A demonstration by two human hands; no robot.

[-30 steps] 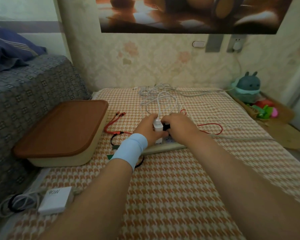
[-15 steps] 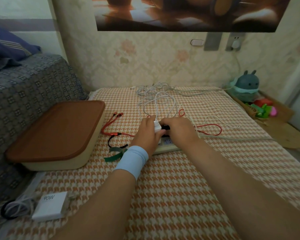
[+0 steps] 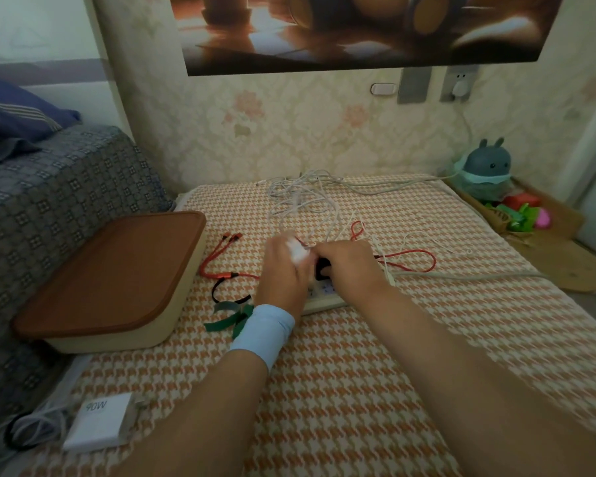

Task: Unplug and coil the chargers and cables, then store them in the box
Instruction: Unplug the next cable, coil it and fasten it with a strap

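On the houndstooth cover [image 3: 358, 373] the box [image 3: 172, 315] is seen at the left edge, its brown lid shut, well apart from the work and on the left hand's side. The power strip [image 3: 324, 301] is laid near the middle, its long axis running from near left to far right, and most of it is hidden under the two hands. The tangle of white cables [image 3: 303, 201] is spread beyond the strip, toward the wall. The strip is covered at its far end by the right hand [image 3: 351, 266], beside a black plug [image 3: 322, 270]; whether that plug is gripped or the strip is merely pressed down cannot be told. The left hand [image 3: 283, 273] is curled round the white charger [image 3: 298, 251], which is held at the fingertips just above the strip's face and just left of the black plug. The charger is blurred, so it cannot be told whether its pins are seated or free. The pull is judged to run straight up off the strip's face, across its long axis, with the strip held flat by the right hand. Once freed, the charger would be carried left to the box, the left hand being the nearer, and the lid would first have to be lifted.
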